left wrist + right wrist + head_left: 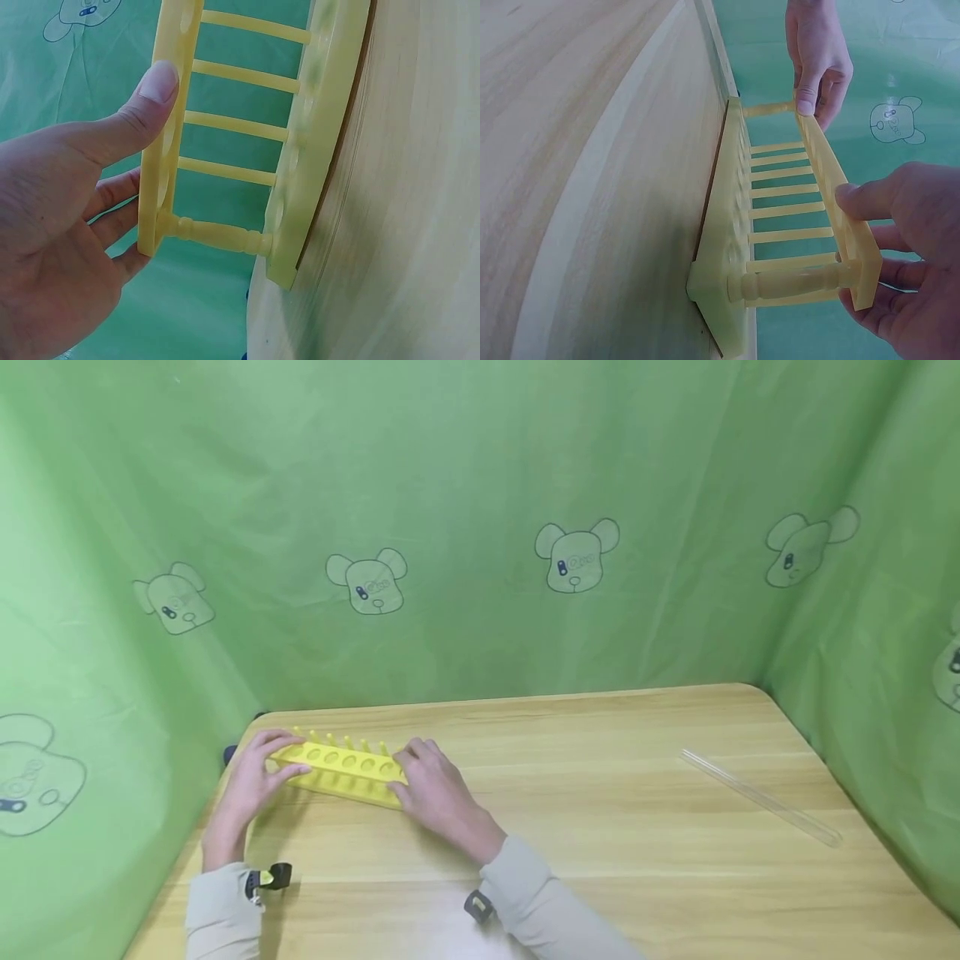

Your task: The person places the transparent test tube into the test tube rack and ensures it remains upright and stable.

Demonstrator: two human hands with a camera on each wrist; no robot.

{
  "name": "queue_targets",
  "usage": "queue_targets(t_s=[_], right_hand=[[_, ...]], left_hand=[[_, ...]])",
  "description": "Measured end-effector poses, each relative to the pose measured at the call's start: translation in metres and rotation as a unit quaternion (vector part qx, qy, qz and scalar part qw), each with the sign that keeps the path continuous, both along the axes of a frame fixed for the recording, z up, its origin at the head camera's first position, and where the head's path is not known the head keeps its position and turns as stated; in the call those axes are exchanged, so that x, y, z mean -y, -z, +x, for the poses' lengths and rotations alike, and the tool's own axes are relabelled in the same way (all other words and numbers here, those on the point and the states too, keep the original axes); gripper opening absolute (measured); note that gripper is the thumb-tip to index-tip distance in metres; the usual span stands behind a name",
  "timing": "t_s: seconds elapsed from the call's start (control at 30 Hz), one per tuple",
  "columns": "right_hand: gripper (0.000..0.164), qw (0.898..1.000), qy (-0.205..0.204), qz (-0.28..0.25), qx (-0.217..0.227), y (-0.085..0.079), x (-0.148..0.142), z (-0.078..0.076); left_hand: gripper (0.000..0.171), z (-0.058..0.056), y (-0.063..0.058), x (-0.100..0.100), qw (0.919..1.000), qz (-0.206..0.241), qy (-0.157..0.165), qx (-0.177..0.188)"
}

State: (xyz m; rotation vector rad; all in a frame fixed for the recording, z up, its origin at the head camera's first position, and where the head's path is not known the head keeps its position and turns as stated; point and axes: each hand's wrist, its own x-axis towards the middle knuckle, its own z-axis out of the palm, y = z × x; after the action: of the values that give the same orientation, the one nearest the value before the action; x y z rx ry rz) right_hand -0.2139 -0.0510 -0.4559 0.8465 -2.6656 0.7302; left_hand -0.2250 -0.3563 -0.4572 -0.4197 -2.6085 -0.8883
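Note:
A yellow test tube rack, with a row of round holes and upright pegs along its back, stands at the left of the table. My left hand grips the left end of its top plate, thumb in front and fingers behind, as the left wrist view shows. At the other end, my right hand holds the top plate between thumb and fingers. Both hands also show in the right wrist view, the near one being the right hand. Far to the right lies a clear glass test tube, touched by neither hand.
The wood-grain table has rounded back corners. A green curtain printed with bear heads hangs behind it and on both sides. Dark wrist straps sit at the cuffs of the pale sleeves.

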Motion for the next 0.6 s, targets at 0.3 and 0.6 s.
queue_targets(t_s=[0.3, 0.6], right_hand=[[0.042, 1.000, -0.003, -0.005, -0.002, 0.002, -0.005, -0.003], [0.041, 1.000, -0.018, -0.015, 0.000, 0.005, -0.013, -0.003]], left_hand=[[0.049, -0.001, -0.002, -0.003, 0.9997, 0.004, -0.010, 0.019], [0.048, -0.002, -0.003, -0.004, 0.9990, -0.011, -0.013, 0.041]])
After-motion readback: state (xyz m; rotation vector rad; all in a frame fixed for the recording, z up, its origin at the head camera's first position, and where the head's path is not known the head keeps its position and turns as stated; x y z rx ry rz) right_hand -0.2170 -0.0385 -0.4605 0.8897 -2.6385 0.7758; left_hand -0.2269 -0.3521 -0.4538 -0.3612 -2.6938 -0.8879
